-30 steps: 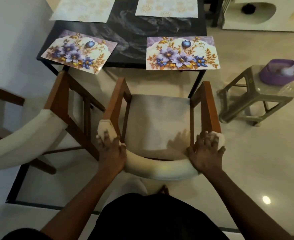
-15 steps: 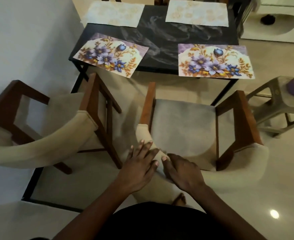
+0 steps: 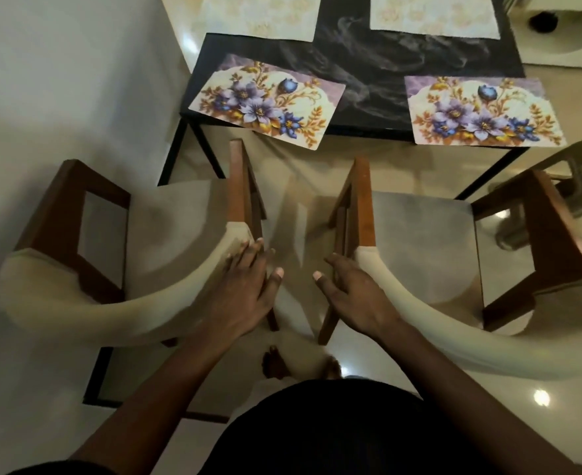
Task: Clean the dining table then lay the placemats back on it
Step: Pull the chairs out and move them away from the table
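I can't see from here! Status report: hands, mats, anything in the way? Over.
Left hand open on left chair back, right hand open on right chair back. Four placemats on table, near-left one crooked, overhanging. Both chairs block table.

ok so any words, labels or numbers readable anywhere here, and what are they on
No readable text anywhere in this view.
Left floral placemat: flowers and leaves only, no words.
Right floral placemat: same print, no words.
Far left pale placemat: faint pattern, no lettering shows.
Far right pale placemat: likewise.
Grey stool: cut off at the edge, nothing legible.
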